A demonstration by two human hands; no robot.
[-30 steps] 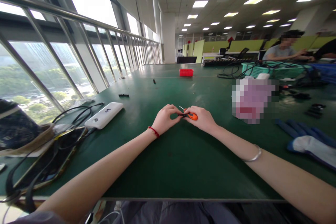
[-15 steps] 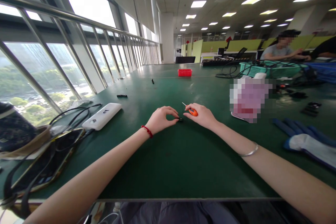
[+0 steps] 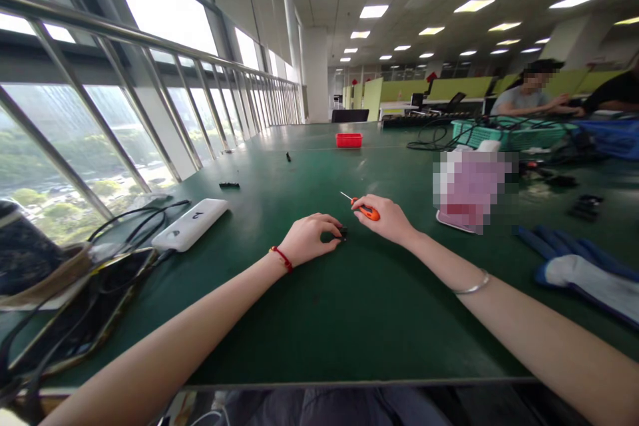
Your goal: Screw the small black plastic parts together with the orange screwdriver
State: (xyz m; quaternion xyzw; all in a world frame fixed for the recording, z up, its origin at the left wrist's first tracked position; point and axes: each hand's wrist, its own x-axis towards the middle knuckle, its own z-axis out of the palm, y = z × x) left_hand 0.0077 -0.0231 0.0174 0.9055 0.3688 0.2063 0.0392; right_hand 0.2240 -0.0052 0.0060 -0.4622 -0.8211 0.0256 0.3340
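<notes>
My left hand (image 3: 310,239), with a red string bracelet at the wrist, rests low over the green table. Its thumb and fingertips close around a small black part (image 3: 343,232), partly hidden by the fingers; its exact kind is too small to make out. In my right hand (image 3: 392,218) is an orange-handled screwdriver (image 3: 369,212), its thin metal shaft pointing up and to the left, away from the black part. A silver bangle circles the right forearm.
A white power bank (image 3: 192,225), cables and a dark pouch lie left. Small black pieces (image 3: 229,185) and a red tray (image 3: 349,140) are ahead. A blue-and-white glove (image 3: 589,273), a pink item (image 3: 474,190) and a green basket (image 3: 514,134) stand right, with a person (image 3: 529,96) behind.
My left thumb and fingers have spread a little around the black part, which shows more now. The screwdriver's shaft has tipped slightly further left.
</notes>
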